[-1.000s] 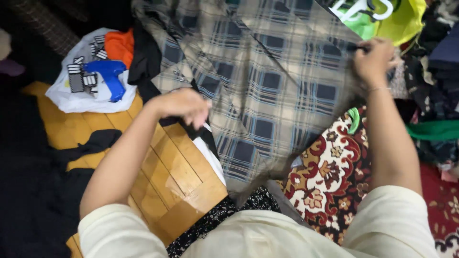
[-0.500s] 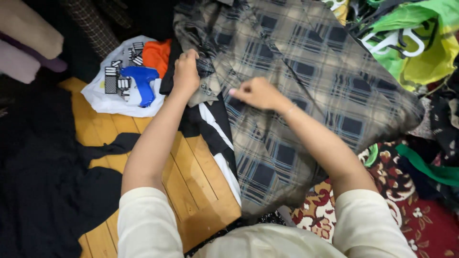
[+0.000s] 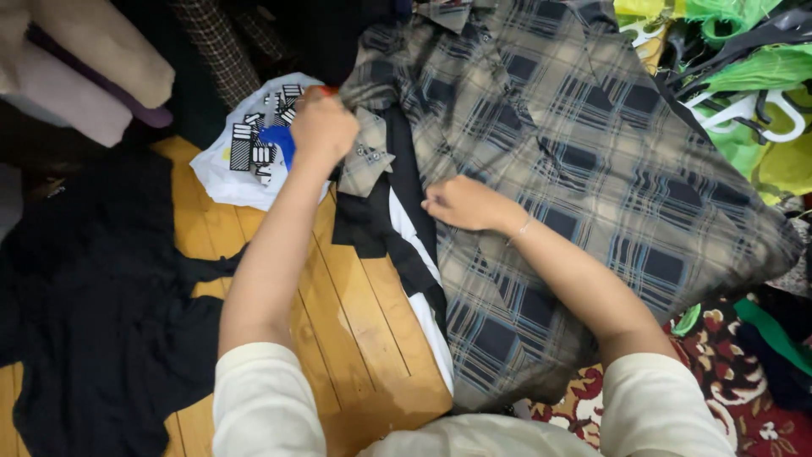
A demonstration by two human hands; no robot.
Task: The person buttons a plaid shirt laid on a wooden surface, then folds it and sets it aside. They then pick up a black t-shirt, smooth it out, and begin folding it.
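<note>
A large plaid shirt (image 3: 575, 169) in brown, grey and blue lies spread over a wooden floor (image 3: 355, 322). My left hand (image 3: 323, 127) grips the shirt's cuffed sleeve at its left edge, fingers closed on the cloth. My right hand (image 3: 461, 203) presses flat on the shirt's body near its left side, fingers together. A black and white garment (image 3: 406, 245) lies partly under the shirt, between my two arms.
A white plastic bag (image 3: 245, 161) with black, blue and orange print lies left of my left hand. Black clothing (image 3: 93, 296) covers the floor at left. Green garments and white hangers (image 3: 744, 101) pile at upper right. A red patterned rug (image 3: 753, 398) shows at lower right.
The shirt has been lowered and spread flat. My right hand came from its far right edge to its left side. My left hand moved up and took hold of the sleeve.
</note>
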